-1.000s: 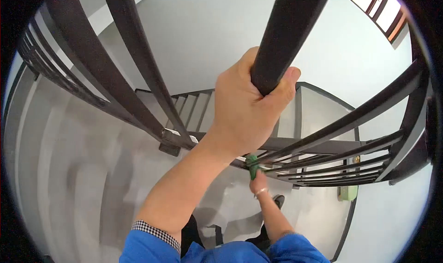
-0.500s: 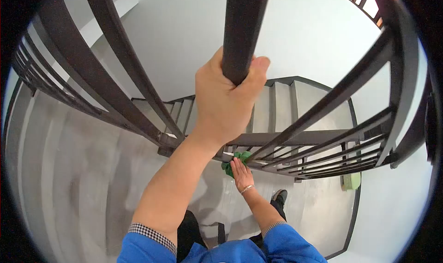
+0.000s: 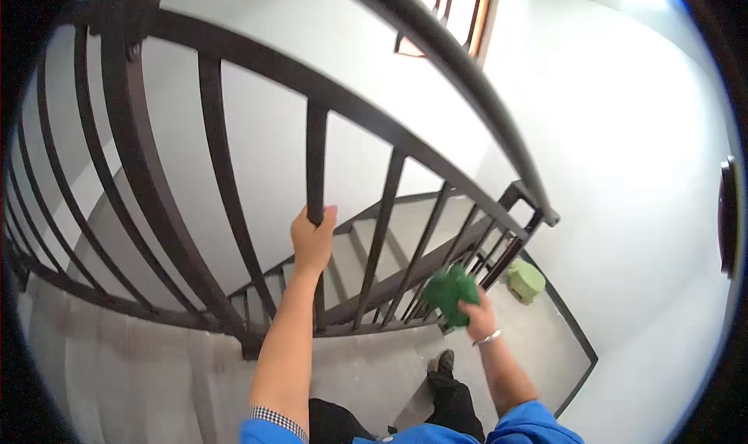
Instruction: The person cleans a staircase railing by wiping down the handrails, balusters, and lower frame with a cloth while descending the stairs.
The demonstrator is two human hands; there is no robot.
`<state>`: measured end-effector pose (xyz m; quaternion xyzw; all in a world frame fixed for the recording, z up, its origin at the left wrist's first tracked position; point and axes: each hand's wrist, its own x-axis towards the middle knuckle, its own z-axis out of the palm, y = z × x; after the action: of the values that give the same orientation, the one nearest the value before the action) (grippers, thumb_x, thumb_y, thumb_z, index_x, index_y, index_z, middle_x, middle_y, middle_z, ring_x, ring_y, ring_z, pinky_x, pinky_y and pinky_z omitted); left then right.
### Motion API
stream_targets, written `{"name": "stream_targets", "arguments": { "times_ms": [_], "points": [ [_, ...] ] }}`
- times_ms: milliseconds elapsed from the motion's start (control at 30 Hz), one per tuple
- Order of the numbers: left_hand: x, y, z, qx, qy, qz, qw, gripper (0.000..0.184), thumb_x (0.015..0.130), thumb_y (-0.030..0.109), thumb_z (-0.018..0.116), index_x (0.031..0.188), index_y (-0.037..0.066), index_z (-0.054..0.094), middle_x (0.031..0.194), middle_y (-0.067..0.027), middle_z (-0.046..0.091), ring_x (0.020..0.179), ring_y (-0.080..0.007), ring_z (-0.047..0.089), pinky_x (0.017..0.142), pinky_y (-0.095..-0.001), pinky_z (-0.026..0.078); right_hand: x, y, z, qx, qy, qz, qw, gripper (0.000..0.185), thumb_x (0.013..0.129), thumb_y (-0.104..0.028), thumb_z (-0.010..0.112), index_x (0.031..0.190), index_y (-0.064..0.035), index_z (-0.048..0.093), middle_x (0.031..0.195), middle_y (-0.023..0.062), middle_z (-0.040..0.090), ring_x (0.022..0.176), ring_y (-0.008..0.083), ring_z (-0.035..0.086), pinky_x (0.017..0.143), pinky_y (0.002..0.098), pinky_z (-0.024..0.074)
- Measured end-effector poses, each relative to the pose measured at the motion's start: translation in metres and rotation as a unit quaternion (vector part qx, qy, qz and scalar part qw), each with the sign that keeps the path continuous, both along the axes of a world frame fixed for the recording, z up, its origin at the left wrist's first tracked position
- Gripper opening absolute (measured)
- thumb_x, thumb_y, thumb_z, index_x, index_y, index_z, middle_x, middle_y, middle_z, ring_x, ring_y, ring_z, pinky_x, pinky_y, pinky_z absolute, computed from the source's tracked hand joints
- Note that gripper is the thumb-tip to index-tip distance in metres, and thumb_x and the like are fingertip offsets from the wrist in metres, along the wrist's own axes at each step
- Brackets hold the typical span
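My left hand (image 3: 313,240) is wrapped around a dark baluster (image 3: 315,160) of the stair railing. In my right hand (image 3: 479,316), which wears a bracelet at the wrist, is a crumpled green cloth (image 3: 450,292). The cloth is slightly blurred and hangs in front of the lower railing bars to the right. Whether it touches a bar I cannot tell. Above both hands runs the thick rounded handrail (image 3: 467,78), with a flat rail (image 3: 273,64) beneath it.
Grey stairs (image 3: 343,266) descend behind the railing. A light green bucket-like container (image 3: 525,280) stands on the landing by the wall at right. My shoe (image 3: 442,363) is on the floor close to the railing's foot. A window (image 3: 448,15) is at the top.
My right hand has lifted the green cloth from the railing's base and moved right. My left hand still grips a vertical bar, now farther from the camera. The view has tilted up.
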<state>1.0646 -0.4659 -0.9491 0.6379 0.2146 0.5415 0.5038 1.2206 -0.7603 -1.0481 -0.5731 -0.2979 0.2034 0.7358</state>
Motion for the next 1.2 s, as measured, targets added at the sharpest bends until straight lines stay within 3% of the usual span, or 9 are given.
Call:
{"name": "stream_targets", "arguments": {
  "times_ms": [100, 267, 400, 533, 600, 667, 733, 900, 1200],
  "points": [
    [0.019, -0.013, -0.005, -0.025, -0.007, -0.006, 1.000, 0.022, 0.079, 0.019, 0.061, 0.071, 0.000, 0.054, 0.055, 0.0007, 0.047, 0.050, -0.0082, 0.041, 0.046, -0.0271, 0.034, -0.009, 0.019, 0.141, 0.035, -0.498, -0.104, 0.861, 0.045, 0.071, 0.010, 0.051, 0.115, 0.0010, 0.050, 0.114, 0.0158, 0.053, 0.104, 0.0219, 0.053, 0.088, 0.0294, 0.0411],
    [0.031, 0.003, -0.008, -0.067, -0.004, 0.013, 0.998, 0.019, 0.078, 0.019, 0.065, 0.072, 0.003, 0.056, 0.056, 0.0031, 0.047, 0.043, -0.0062, 0.040, 0.038, -0.0242, 0.031, -0.012, 0.137, 0.244, -0.085, -0.710, -0.148, 0.683, 0.083, 0.063, -0.015, 0.071, 0.135, -0.0153, 0.029, 0.133, 0.0179, 0.035, 0.122, 0.0337, 0.035, 0.096, 0.0452, 0.0326],
    [0.046, 0.015, 0.016, -0.104, 0.009, 0.109, 0.989, 0.013, 0.082, 0.018, 0.060, 0.078, 0.007, 0.055, 0.056, 0.0044, 0.045, 0.040, -0.0054, 0.038, 0.034, -0.0211, 0.029, 0.027, 0.175, 0.272, -0.070, -0.672, -0.139, 0.724, 0.074, 0.063, -0.027, 0.073, 0.126, -0.0131, 0.038, 0.097, 0.0145, 0.054, 0.093, 0.0303, 0.055, 0.078, 0.0423, 0.0448],
    [0.074, -0.007, 0.034, 0.122, -0.048, 0.249, 0.960, 0.046, 0.085, 0.020, 0.057, 0.123, -0.002, 0.040, 0.111, -0.0132, 0.048, 0.103, -0.0202, 0.046, 0.088, -0.0307, 0.036, 0.088, 0.166, 0.264, -0.080, -0.661, -0.129, 0.735, 0.065, 0.062, -0.023, 0.073, 0.117, -0.0102, 0.042, 0.089, 0.0118, 0.054, 0.085, 0.0279, 0.056, 0.069, 0.0388, 0.0451],
    [0.118, -0.062, 0.065, 0.328, 0.088, 0.486, 0.805, 0.056, 0.084, 0.019, 0.057, 0.128, -0.005, 0.032, 0.129, -0.0201, 0.033, 0.124, -0.0305, 0.026, 0.099, -0.0412, 0.025, 0.130, 0.160, 0.248, -0.070, -0.657, -0.124, 0.740, 0.063, 0.061, -0.022, 0.073, 0.116, -0.0107, 0.044, 0.087, 0.0105, 0.053, 0.083, 0.0264, 0.055, 0.066, 0.0374, 0.0440],
    [0.163, -0.096, 0.087, 0.503, 0.184, 0.394, 0.747, 0.048, 0.081, 0.004, 0.049, 0.126, -0.002, 0.036, 0.133, -0.0239, 0.029, 0.123, -0.0348, 0.030, 0.102, -0.0463, 0.021, 0.170, 0.142, 0.228, -0.099, -0.639, -0.091, 0.757, 0.065, 0.057, -0.020, 0.075, 0.115, -0.0123, 0.046, 0.091, 0.0077, 0.052, 0.088, 0.0256, 0.053, 0.072, 0.0387, 0.0422],
    [0.205, -0.119, 0.145, 0.483, 0.362, 0.168, 0.779, 0.038, 0.074, 0.007, 0.057, 0.111, 0.001, 0.053, 0.119, -0.0212, 0.046, 0.115, -0.0349, 0.041, 0.099, -0.0471, 0.026, 0.215, 0.119, 0.207, -0.122, -0.622, -0.061, 0.771, 0.065, 0.054, -0.020, 0.076, 0.113, -0.0146, 0.050, 0.099, 0.0065, 0.053, 0.094, 0.0253, 0.053, 0.077, 0.0391, 0.0410],
    [0.290, -0.113, 0.175, 0.457, 0.644, -0.007, 0.614, 0.054, 0.064, 0.025, 0.072, 0.113, 0.009, 0.054, 0.113, -0.0142, 0.051, 0.110, -0.0315, 0.045, 0.091, -0.0466, 0.035, 0.334, 0.054, 0.150, -0.205, -0.571, -0.023, 0.795, 0.070, 0.048, -0.025, 0.079, 0.113, -0.0176, 0.054, 0.111, 0.0120, 0.054, 0.104, 0.0308, 0.050, 0.088, 0.0454, 0.0374],
    [0.316, -0.098, 0.174, 0.311, 0.773, 0.009, 0.553, 0.062, 0.066, 0.035, 0.072, 0.118, 0.010, 0.049, 0.118, -0.0120, 0.048, 0.111, -0.0334, 0.045, 0.091, -0.0461, 0.037, 0.501, -0.049, -0.005, -0.350, -0.490, -0.102, 0.792, 0.062, 0.050, -0.013, 0.076, 0.108, -0.0107, 0.054, 0.114, 0.0161, 0.051, 0.107, 0.0366, 0.046, 0.090, 0.0421, 0.0390]
  ]
}}
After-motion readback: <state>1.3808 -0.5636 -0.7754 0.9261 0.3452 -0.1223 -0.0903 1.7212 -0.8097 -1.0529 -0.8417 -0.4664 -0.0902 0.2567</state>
